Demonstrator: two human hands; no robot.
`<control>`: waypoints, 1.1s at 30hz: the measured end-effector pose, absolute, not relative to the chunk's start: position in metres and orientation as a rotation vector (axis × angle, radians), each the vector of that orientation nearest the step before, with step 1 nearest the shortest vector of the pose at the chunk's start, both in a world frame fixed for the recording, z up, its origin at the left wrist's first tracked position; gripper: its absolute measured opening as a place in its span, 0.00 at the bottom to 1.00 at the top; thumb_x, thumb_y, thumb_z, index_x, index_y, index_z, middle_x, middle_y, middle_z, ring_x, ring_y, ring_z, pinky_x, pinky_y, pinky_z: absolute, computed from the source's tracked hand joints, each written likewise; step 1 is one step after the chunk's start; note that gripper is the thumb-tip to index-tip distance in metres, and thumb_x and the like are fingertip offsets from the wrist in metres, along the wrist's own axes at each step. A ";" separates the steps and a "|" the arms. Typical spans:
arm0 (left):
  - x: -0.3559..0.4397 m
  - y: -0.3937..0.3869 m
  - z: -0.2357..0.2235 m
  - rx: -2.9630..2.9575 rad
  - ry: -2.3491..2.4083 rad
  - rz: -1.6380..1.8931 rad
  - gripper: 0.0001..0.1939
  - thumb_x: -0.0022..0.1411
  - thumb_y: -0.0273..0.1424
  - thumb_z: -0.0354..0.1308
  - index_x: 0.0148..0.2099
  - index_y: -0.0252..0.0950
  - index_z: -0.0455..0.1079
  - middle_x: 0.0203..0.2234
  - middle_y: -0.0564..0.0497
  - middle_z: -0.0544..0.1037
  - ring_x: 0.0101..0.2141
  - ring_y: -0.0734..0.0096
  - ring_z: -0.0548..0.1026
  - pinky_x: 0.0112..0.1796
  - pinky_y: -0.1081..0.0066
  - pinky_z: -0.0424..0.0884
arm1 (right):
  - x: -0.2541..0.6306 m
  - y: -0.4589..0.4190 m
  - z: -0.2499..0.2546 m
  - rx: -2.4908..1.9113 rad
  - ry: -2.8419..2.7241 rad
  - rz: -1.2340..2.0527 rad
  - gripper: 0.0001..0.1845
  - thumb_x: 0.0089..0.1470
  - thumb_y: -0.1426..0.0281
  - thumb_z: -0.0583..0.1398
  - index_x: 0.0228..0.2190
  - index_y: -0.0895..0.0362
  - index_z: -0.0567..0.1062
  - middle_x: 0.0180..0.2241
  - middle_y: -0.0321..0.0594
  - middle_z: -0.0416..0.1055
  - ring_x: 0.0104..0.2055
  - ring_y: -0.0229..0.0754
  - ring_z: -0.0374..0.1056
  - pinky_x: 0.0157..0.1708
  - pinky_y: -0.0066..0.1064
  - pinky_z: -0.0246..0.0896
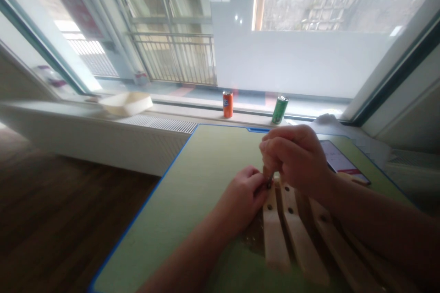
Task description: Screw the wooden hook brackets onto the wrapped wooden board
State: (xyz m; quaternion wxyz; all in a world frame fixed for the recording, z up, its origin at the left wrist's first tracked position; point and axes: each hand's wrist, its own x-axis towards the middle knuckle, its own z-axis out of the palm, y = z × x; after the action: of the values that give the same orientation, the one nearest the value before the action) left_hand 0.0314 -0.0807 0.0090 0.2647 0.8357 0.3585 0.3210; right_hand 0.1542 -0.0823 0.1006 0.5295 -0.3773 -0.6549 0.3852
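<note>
Several pale wooden slats [277, 238] with dark round holes lie side by side on the green tabletop [192, 192]. My left hand [245, 190] is closed at the far end of the leftmost slat, its fingertips pressed together against the wood. Over that same end my right hand [295, 155] is clenched in a fist around a thin metal tool [270, 180]. Only a short dark length of the tool shows below the fist; its handle is hidden. Its tip meets the slat close to my left fingertips, and exactly what it touches there is hard to make out.
A phone [343, 160] lies behind my right forearm. On the windowsill stand an orange can [227, 104], a green can [280, 110] and a cream tray [127, 103]. Crumpled white paper [330, 123] is at the back right. A radiator [103, 137] runs below the window.
</note>
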 end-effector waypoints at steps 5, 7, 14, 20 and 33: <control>0.032 -0.081 0.009 2.258 0.966 0.866 0.09 0.61 0.28 0.48 0.37 0.36 0.69 0.36 0.48 0.68 0.37 0.70 0.67 0.40 0.71 0.64 | 0.156 -0.082 0.099 -0.913 -1.529 0.938 0.17 0.44 0.77 0.54 0.09 0.57 0.57 0.12 0.30 0.49 0.16 0.29 0.44 0.16 0.28 0.37; 0.032 -0.081 0.009 2.262 0.968 0.860 0.08 0.60 0.28 0.48 0.37 0.36 0.69 0.36 0.48 0.68 0.37 0.70 0.67 0.40 0.71 0.64 | 0.156 -0.082 0.099 -0.908 -1.533 0.940 0.18 0.44 0.77 0.54 0.09 0.57 0.57 0.12 0.30 0.49 0.16 0.29 0.44 0.16 0.28 0.37; 0.031 -0.081 0.008 2.262 0.966 0.860 0.09 0.61 0.29 0.48 0.36 0.35 0.70 0.36 0.48 0.68 0.37 0.70 0.67 0.40 0.70 0.64 | 0.154 -0.082 0.100 -0.935 -1.539 0.930 0.18 0.45 0.77 0.54 0.10 0.57 0.57 0.12 0.30 0.48 0.17 0.30 0.44 0.17 0.28 0.37; 0.033 -0.081 0.008 2.246 0.981 0.861 0.09 0.61 0.29 0.47 0.37 0.35 0.67 0.35 0.48 0.69 0.37 0.69 0.67 0.40 0.69 0.64 | 0.153 -0.081 0.099 -0.943 -1.627 0.883 0.17 0.46 0.77 0.53 0.10 0.58 0.60 0.13 0.30 0.50 0.17 0.30 0.45 0.17 0.29 0.37; 0.032 -0.080 0.008 2.291 1.010 0.818 0.08 0.61 0.28 0.45 0.36 0.34 0.65 0.34 0.47 0.68 0.37 0.68 0.66 0.40 0.69 0.64 | 0.156 -0.084 0.099 -0.966 -1.475 0.956 0.19 0.44 0.77 0.54 0.10 0.56 0.52 0.12 0.30 0.47 0.15 0.30 0.43 0.15 0.28 0.37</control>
State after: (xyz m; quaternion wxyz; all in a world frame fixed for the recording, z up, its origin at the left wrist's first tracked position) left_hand 0.0316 -0.0799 0.0079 0.2512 0.8419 0.3712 0.3007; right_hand 0.1558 -0.0843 0.0993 0.5381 -0.4058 -0.6200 0.4018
